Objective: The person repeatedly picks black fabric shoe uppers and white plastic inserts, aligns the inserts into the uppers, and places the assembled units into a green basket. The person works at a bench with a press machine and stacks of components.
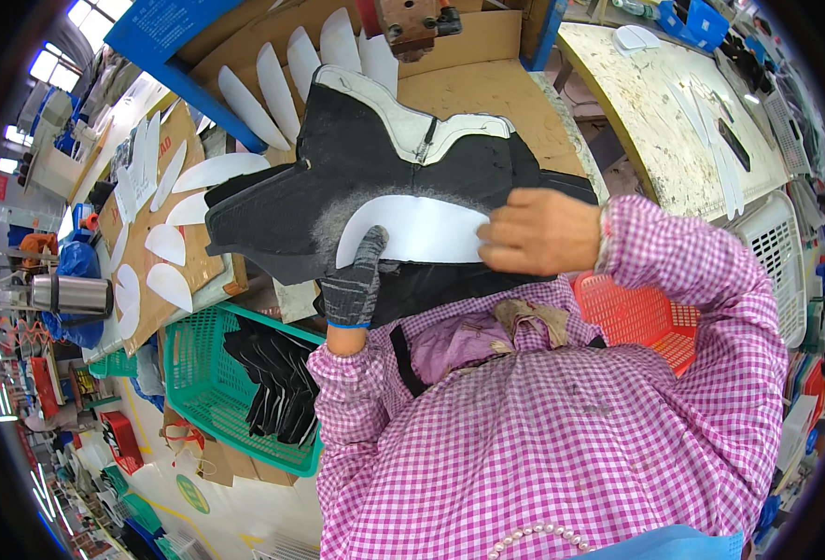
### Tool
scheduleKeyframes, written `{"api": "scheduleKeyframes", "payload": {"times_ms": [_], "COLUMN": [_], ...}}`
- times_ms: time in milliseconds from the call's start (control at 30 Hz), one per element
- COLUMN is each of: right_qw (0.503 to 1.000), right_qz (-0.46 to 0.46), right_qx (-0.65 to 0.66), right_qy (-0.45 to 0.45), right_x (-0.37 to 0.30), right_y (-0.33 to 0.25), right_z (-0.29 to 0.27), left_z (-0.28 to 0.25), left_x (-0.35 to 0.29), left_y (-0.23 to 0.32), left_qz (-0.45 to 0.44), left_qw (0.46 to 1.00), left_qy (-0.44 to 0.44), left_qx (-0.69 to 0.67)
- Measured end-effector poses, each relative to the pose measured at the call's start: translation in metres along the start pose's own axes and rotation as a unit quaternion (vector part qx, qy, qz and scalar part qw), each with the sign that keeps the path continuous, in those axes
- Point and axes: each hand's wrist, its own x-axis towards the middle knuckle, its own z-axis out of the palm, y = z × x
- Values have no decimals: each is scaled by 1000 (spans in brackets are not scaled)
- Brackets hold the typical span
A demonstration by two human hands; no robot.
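Observation:
A smooth white crescent-shaped piece (422,229) lies over a black shoe-upper-like piece (356,149), whose surface is fuzzy and grey around it. My left hand (355,289), in a dark grey knit glove, grips the white piece's left end, its thumb on top and the other fingers underneath. At the right end, my bare right hand (538,233) has its fingers curled together against the piece; their tips are partly hidden. White shaped edging (356,89) runs along the far side of the black piece. More black material shows below the white piece, near my lap.
Several white curved pieces stand at the back (277,93); others lie on a brown board (202,271) at left. A metal machine head (412,28) hangs above. A green basket (188,373) holds black pieces. At right are a red basket (618,303) and a worn table (636,112).

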Motion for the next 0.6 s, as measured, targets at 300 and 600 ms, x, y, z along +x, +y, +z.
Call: {"api": "scheduleKeyframes", "payload": {"times_ms": [300,600], "right_qw": [999,985], "right_qz": [1,58], "right_qx": [51,-19], "right_qy": [-11,-161], "right_x": [-14,-2], "right_y": [-17,-24], "right_z": [49,47], "left_z": [1,11], "left_x": [6,2], "left_y": [-21,-68], "left_qz": [-121,40], "left_qw": [989,987], "left_qy": [11,83], "left_qx": [-82,130]}}
